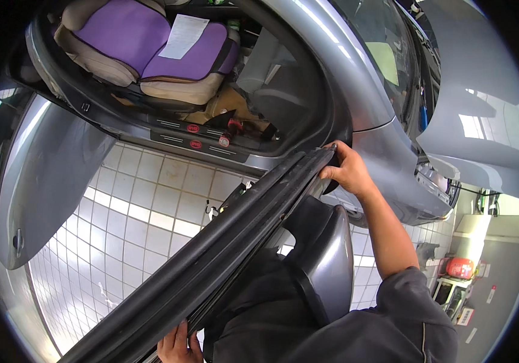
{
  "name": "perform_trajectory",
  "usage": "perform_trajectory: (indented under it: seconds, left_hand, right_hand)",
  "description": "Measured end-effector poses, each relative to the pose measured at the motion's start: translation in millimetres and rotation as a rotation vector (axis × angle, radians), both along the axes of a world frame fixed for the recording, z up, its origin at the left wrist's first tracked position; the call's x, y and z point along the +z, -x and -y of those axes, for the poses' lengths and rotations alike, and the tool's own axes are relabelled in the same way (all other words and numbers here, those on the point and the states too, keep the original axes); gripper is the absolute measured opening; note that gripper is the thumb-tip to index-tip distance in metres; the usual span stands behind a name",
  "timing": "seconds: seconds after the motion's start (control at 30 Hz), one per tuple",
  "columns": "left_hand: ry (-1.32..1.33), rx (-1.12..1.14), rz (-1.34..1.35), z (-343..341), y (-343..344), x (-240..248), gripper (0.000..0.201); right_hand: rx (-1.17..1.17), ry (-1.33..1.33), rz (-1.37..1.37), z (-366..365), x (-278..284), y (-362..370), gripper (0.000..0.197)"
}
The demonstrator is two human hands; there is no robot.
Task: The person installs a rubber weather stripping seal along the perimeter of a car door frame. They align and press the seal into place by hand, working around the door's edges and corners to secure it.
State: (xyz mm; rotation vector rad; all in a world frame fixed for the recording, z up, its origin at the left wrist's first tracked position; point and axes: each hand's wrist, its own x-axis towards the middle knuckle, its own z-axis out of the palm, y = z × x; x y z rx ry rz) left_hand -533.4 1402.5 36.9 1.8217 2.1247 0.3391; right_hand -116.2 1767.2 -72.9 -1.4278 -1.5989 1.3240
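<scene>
A grey car's open front door shows its black window frame (205, 248), edged with rubber seals and running diagonally from the lower left up to the pillar. My right hand (350, 172) grips the upper end of this frame, thumb on the near side and fingertips over the tip. Lower down, my left hand (179, 345) has its fingers curled against the frame's near edge; part of that hand is cut off by the picture's rim. Beside the frame, below my right hand, the grey side mirror (332, 260) sticks out close to my body.
Behind the door frame lies the cabin with a purple-and-beige seat (126, 42), a paper sheet (184, 36) and a red-and-black object (230, 133) by the sill. Another open door (48, 181) stands left. The hood (483, 121) is raised at right. White tiles (132, 212) cover the floor.
</scene>
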Motion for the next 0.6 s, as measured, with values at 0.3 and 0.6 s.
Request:
perform_trajectory:
  seconds: [0.3, 0.6]
  left_hand:
    - [0.057, -0.089, -0.02, 0, 9, 25, 0.033]
    - [0.067, 0.241, 0.206, 18, 4, 11, 0.033]
  right_hand:
    - [-0.069, -0.052, 0.002, 9, -6, 7, 0.069]
    - [-0.068, -0.089, -0.029, 15, 0, 16, 0.073]
